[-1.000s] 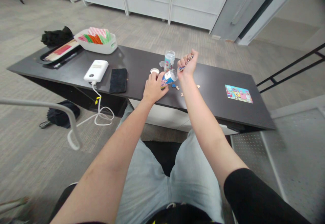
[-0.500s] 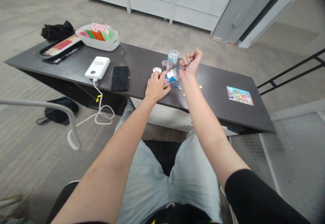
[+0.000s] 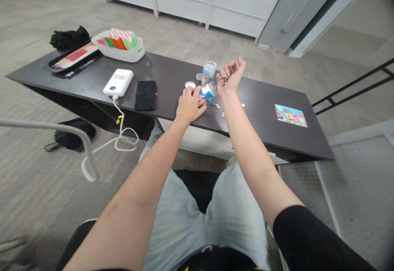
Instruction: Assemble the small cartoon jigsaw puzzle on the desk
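Note:
My left hand (image 3: pixel 188 105) is wrapped around a small clear jar (image 3: pixel 207 92) with a blue printed label. The jar lies tilted, its mouth toward my right hand. Turned palm up beside that mouth, my right hand (image 3: pixel 231 77) is cupped with fingers curled around several jigsaw puzzle pieces (image 3: pixel 225 79). More loose puzzle pieces (image 3: pixel 214 104) lie on the dark table below the jar, partly hidden by my right wrist. A second clear jar (image 3: pixel 209 70) stands upright just behind. A white lid (image 3: pixel 190 85) rests by my left fingers, and a clear lid (image 3: pixel 199 76) is near the standing jar.
A colourful picture card (image 3: pixel 291 115) lies at the right of the table (image 3: pixel 261 99). Toward the left are a black phone (image 3: pixel 145 95), a white power bank (image 3: pixel 118 82) with a hanging cable (image 3: pixel 121 129), a white basket (image 3: pixel 135 55) and a black tray (image 3: pixel 55 62).
The puzzle pieces that were at the jar's mouth now sit in my right palm, which has opened up slightly. My left hand and the jar have hardly moved.

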